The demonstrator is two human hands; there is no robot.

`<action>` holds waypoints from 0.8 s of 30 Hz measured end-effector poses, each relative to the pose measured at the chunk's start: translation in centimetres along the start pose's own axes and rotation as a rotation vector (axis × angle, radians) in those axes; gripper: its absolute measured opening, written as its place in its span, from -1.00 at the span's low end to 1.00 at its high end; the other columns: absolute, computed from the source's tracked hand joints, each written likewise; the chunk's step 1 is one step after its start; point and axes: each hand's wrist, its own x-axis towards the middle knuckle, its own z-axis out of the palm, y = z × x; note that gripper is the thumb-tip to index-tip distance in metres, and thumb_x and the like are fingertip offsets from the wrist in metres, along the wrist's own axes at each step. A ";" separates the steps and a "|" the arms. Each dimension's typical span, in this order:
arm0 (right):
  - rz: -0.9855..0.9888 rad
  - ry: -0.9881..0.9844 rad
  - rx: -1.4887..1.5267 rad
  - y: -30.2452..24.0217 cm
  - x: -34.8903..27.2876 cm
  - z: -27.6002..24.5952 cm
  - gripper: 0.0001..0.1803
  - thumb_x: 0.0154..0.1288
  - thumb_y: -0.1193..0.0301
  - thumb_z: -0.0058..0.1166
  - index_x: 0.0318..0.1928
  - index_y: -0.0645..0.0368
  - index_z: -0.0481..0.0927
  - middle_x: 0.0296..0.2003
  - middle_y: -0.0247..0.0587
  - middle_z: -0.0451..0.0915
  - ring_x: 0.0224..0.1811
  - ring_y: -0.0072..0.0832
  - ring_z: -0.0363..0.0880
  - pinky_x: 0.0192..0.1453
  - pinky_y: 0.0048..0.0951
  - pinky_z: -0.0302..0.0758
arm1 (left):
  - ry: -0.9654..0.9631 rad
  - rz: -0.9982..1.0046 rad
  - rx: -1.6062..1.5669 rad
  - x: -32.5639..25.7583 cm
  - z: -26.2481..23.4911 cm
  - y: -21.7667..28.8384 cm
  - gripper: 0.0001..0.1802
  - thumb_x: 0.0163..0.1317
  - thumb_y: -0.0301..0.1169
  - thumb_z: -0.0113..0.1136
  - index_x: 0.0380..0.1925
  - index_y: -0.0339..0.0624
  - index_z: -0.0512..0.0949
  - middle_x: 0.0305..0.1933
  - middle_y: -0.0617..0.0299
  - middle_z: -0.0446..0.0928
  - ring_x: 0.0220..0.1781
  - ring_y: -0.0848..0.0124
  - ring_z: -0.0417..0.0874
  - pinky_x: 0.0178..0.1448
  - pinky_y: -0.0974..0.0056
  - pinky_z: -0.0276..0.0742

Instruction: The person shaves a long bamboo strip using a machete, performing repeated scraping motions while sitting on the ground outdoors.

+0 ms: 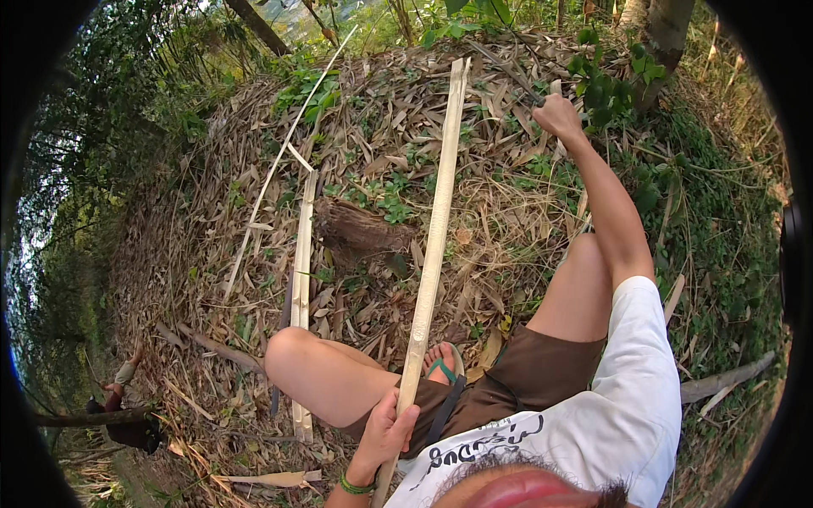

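Evidently, left hand fingers grip the near end of the pale strip; right hand clasps a dark tool. Strip: likely light, stiff; grasp flat faces, not edges.

2 hands, 1 held strip, 1 visible sandal.

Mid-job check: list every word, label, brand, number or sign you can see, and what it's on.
White shirt: dark printed lettering on the front, upside down and bent by folds; I won't copy it out.
Pale split strip in the left hand: no lettering visible.
Long dark tool in the right hand: too small to tell whether it is marked.
Elsewhere: no signs or labels that I can make out.
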 end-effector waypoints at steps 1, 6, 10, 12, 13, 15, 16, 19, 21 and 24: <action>0.120 0.055 0.009 5.0 2.2 0.6 -0.56 0.16 0.17 0.08 -0.30 0.39 0.67 -0.35 0.19 0.68 -0.24 0.05 0.69 -0.14 -0.06 0.55 | -0.050 0.042 -0.025 0.3 -0.3 -1.1 -0.73 0.52 -0.22 0.09 -0.14 -0.19 0.33 -0.65 0.41 0.32 -0.74 0.67 0.33 -0.68 0.49 0.25; 0.301 -0.080 -0.024 9.4 -2.4 3.8 -0.65 0.11 0.29 0.07 -0.30 0.41 0.64 -0.24 0.20 0.69 -0.16 0.07 0.67 -0.09 0.01 0.53 | -0.211 0.201 -0.325 1.2 -1.8 -2.2 -0.57 0.53 0.05 -0.04 -0.18 -0.12 0.30 -0.66 0.36 0.31 -0.79 0.62 0.16 -0.70 0.49 0.06; 0.183 -0.095 -0.079 8.3 -3.4 3.1 -0.70 0.12 0.32 0.08 -0.34 0.37 0.63 -0.30 0.14 0.68 -0.24 0.05 0.66 -0.15 0.02 0.51 | -0.434 0.105 -0.639 4.0 -2.9 -1.0 -0.45 0.46 0.29 -0.17 -0.30 0.04 0.21 -0.71 0.43 0.24 -0.81 0.66 0.14 -0.72 0.53 0.07; 0.096 -0.077 -0.034 7.7 -3.0 2.7 -0.74 0.13 0.32 0.08 -0.37 0.32 0.62 -0.43 0.05 0.64 -0.39 0.00 0.61 -0.25 0.02 0.47 | -0.583 0.036 -0.832 5.7 -3.3 -0.9 -0.44 0.45 0.32 -0.16 -0.31 0.05 0.21 -0.73 0.45 0.22 -0.82 0.67 0.15 -0.73 0.55 0.08; 0.054 -0.110 0.004 6.7 -3.1 2.8 -0.73 0.12 0.31 0.10 -0.36 0.31 0.63 -0.42 0.07 0.66 -0.36 0.00 0.63 -0.23 0.00 0.49 | -0.649 -0.004 -0.932 6.3 -3.5 -1.2 -0.43 0.44 0.33 -0.16 -0.31 0.05 0.21 -0.74 0.46 0.21 -0.83 0.68 0.16 -0.74 0.56 0.09; -0.022 -0.173 0.081 4.0 -3.5 2.4 -0.71 0.11 0.28 0.13 -0.33 0.31 0.66 -0.38 0.09 0.69 -0.30 -0.01 0.66 -0.19 -0.02 0.52 | -0.702 -0.003 -0.978 6.9 -3.5 -1.4 -0.42 0.44 0.34 -0.20 -0.33 0.06 0.20 -0.76 0.48 0.21 -0.85 0.68 0.19 -0.76 0.57 0.10; -0.075 -0.115 0.159 3.2 -3.8 2.7 -0.67 0.13 0.19 0.20 -0.44 0.27 0.62 -0.54 -0.05 0.63 -0.47 -0.16 0.62 -0.30 -0.11 0.49 | -0.734 -0.001 -1.007 7.1 -3.4 -1.4 -0.41 0.44 0.34 -0.21 -0.33 0.05 0.20 -0.76 0.48 0.21 -0.85 0.68 0.19 -0.77 0.57 0.10; -0.027 -0.243 0.545 1.2 -4.9 2.8 -0.67 0.19 0.19 0.24 -0.47 0.22 0.56 -0.62 -0.24 0.54 -0.61 -0.40 0.52 -0.47 -0.26 0.43 | -0.752 0.028 -0.998 7.7 -3.0 -0.7 -0.42 0.46 0.34 -0.26 -0.34 0.06 0.19 -0.76 0.48 0.20 -0.85 0.67 0.18 -0.77 0.56 0.08; -0.001 -0.350 0.816 -2.6 -7.6 1.8 -0.73 0.27 0.28 0.23 -0.46 0.16 0.50 -0.68 -0.42 0.41 -0.72 -0.62 0.34 -0.61 -0.44 0.27 | -0.715 0.049 -1.006 7.5 -3.0 -0.3 -0.42 0.47 0.32 -0.28 -0.33 0.04 0.20 -0.74 0.46 0.20 -0.84 0.67 0.18 -0.76 0.56 0.08; -0.048 -0.325 0.884 -4.3 -9.0 0.7 -0.71 0.27 0.28 0.24 -0.45 0.22 0.52 -0.69 -0.39 0.41 -0.73 -0.56 0.33 -0.60 -0.40 0.28 | -0.673 0.064 -1.005 8.2 -2.4 1.2 -0.44 0.52 0.26 -0.36 -0.30 0.01 0.22 -0.71 0.43 0.21 -0.83 0.65 0.17 -0.74 0.55 0.09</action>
